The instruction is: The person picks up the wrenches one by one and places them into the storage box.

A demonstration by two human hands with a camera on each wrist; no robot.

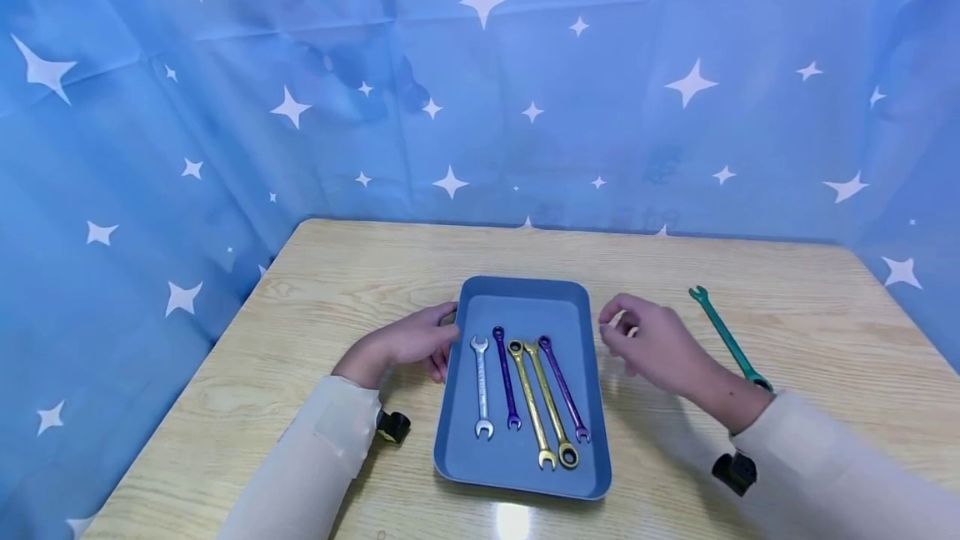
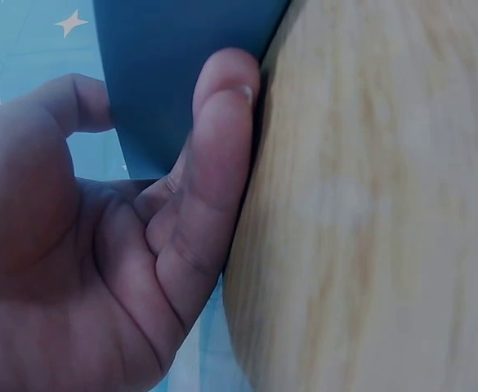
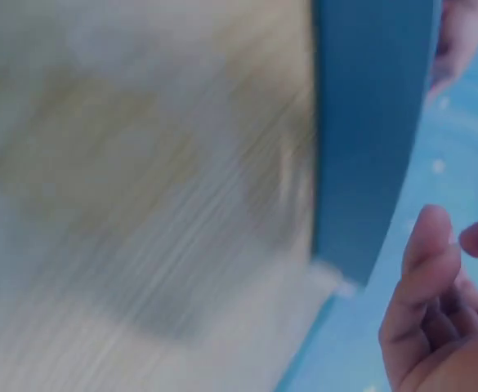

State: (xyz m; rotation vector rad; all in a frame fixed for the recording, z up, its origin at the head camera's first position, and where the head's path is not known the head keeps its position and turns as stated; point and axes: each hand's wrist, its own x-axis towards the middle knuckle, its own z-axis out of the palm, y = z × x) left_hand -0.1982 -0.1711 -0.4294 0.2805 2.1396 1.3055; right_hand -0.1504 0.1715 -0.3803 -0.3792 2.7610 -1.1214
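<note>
A blue-grey tray (image 1: 525, 307) lies on the wooden table, holding one silver wrench (image 1: 482, 386), two gold wrenches (image 1: 531, 402) and two purple ones. All of them lie lengthwise, roughly side by side. My left hand (image 1: 416, 340) grips the tray's left side, thumb at the rim and fingers against the outer wall; the left wrist view shows the fingers (image 2: 214, 163) low by the tabletop. Just off the tray's right side is my right hand (image 1: 648, 340), fingers loosely curled with nothing in them. In the right wrist view its thumb and fingertips stand apart from the tray wall (image 3: 373, 122).
A green wrench (image 1: 723, 332) lies on the table to the right, its lower end close behind my right wrist. Behind the table (image 1: 360, 265) hangs a blue cloth (image 1: 480, 107) with white stars. Both wrists carry small black devices.
</note>
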